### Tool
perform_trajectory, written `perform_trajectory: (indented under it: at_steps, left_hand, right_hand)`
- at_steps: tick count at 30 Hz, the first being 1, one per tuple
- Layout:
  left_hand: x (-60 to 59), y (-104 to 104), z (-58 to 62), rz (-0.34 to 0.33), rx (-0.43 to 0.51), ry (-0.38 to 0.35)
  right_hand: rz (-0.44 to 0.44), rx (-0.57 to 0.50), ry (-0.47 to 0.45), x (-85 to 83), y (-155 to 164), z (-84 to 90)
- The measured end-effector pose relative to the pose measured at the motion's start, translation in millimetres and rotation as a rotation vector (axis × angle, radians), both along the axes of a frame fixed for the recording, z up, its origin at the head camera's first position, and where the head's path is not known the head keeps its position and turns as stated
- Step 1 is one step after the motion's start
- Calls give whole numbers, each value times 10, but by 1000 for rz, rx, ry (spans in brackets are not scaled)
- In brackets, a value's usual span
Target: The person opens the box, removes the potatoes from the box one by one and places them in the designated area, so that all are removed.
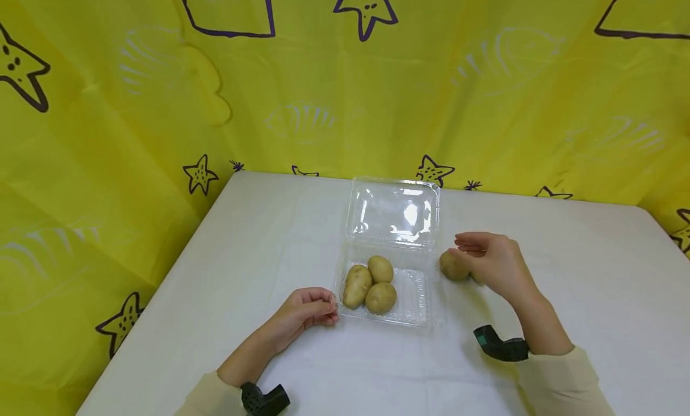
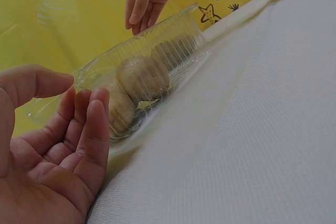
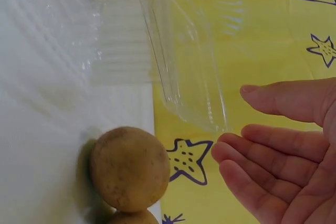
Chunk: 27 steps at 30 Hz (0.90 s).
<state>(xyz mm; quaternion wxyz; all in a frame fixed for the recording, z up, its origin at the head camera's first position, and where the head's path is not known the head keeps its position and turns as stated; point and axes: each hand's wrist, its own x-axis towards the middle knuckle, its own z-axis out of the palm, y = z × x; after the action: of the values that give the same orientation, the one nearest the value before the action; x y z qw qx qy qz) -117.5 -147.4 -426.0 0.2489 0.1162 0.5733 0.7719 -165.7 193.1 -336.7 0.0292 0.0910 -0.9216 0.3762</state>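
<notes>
A clear plastic clamshell container (image 1: 412, 296) stands on the table with its lid (image 1: 392, 215) folded back. Inside its left half lie three potatoes: a long one (image 1: 357, 287), a round one (image 1: 381, 298) and one behind them (image 1: 380, 269). My left hand (image 1: 306, 313) pinches the container's left rim between thumb and fingertips; the left wrist view shows the hand (image 2: 63, 145) there. To the right of the container, my right hand (image 1: 498, 263) hovers over a loose potato (image 3: 130, 169), its thumb and fingers apart with nothing between them. A second loose potato (image 3: 134, 217) touches the first.
A white cloth covers the table (image 1: 269, 236). Behind and to the left hangs a yellow curtain (image 1: 323, 75) printed with stars and shells. Each wrist wears a black camera, the left one (image 1: 264, 399) and the right one (image 1: 501, 344).
</notes>
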Motion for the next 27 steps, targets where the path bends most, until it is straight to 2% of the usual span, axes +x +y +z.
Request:
perform_trajectory:
  at_steps: [7,18,23,27]
  left_hand:
    - [-7,2,-3,-7,2,9]
    - [-9,1,2,-3,0,3]
    - [-8,4,-11,-2,1,8]
    - [-6,4,-14,1,-6,2]
  right_hand:
    - [74,-44,-4,30,-164,-49]
    - [176,36,49,67,-390,-124]
    - [237,45,42,83,-488,-158]
    - [250,72,44,102,-541,-186]
